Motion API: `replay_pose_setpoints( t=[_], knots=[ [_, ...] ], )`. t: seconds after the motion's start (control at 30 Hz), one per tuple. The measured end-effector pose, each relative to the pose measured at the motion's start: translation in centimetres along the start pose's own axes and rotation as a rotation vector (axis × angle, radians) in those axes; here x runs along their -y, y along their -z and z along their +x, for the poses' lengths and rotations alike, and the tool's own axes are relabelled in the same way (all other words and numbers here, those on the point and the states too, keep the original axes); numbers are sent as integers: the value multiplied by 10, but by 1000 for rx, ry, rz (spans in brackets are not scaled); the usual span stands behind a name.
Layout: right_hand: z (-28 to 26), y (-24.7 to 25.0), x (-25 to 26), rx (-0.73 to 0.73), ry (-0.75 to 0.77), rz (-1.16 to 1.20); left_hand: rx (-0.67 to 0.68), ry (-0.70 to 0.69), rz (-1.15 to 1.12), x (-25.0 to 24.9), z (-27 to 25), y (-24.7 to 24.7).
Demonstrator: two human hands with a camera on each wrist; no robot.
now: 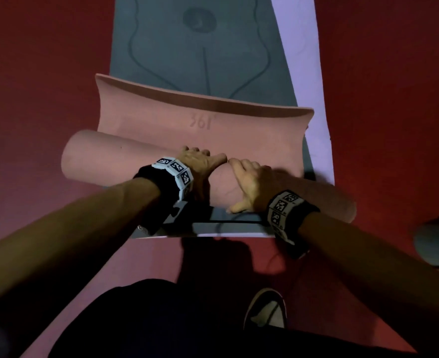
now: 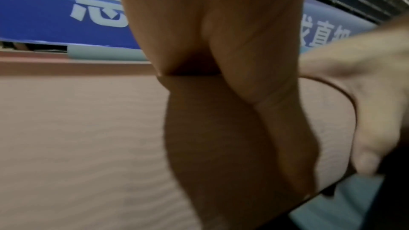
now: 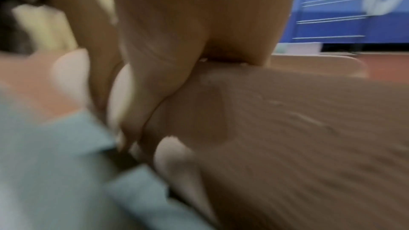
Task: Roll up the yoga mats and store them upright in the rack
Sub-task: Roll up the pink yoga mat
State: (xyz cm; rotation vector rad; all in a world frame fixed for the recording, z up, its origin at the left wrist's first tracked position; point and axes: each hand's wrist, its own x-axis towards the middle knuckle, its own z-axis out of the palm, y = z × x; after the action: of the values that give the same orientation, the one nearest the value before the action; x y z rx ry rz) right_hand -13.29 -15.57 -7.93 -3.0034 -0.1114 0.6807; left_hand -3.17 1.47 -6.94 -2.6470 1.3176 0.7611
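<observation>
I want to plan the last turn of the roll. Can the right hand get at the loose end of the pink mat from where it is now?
Probably yes. The right hand rests on the roll, and the loose end of the pink mat curls up just beyond it with nothing lying between. The left hand sits beside, not across the way.

Head view downward; blurry wrist views close, seemingly sharing pink mat.

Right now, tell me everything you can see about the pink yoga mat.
The pink yoga mat is mostly rolled into a thick tube lying crosswise on a grey mat. A short flap remains unrolled, its far edge curling up, embossed 361. The surface looks matte and finely textured, like foam. The left hand and right hand press on the roll's middle, side by side.
</observation>
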Motion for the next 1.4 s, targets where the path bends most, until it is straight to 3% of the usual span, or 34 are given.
replay_pose_setpoints(
  t=[0.17,0.33,0.4,0.5,0.6,0.7,0.8,0.9,1.0,1.07,1.23,1.4],
  knots=[
    [10,14,-5,231,71,138,103,-20,-75,-2,-18,-13],
    [23,24,-7,388,11,257,-90,73,165,-22,-42,-46],
    [22,22,-9,437,-17,329,-89,65,163,-22,-40,-48],
    [13,14,-11,372,-29,405,3,36,97,-14,-24,-26],
    [3,5,-6,193,-13,165,123,33,-80,-1,-8,-2],
    [0,-3,3,134,11,48,219,25,-182,4,-8,3],
    [9,10,-2,170,23,106,131,46,-65,-3,-17,-10],
    [18,24,-10,307,-17,221,10,41,159,-15,-25,-29],
    [19,23,-9,362,-41,281,10,37,153,-15,-23,-31],
    [16,20,-10,347,-44,303,45,26,101,-10,-17,-22],
    [4,10,3,194,-49,78,45,-5,-63,2,-15,-3],
    [12,23,-1,200,-29,114,102,73,53,-11,-16,-6]
  ],
)
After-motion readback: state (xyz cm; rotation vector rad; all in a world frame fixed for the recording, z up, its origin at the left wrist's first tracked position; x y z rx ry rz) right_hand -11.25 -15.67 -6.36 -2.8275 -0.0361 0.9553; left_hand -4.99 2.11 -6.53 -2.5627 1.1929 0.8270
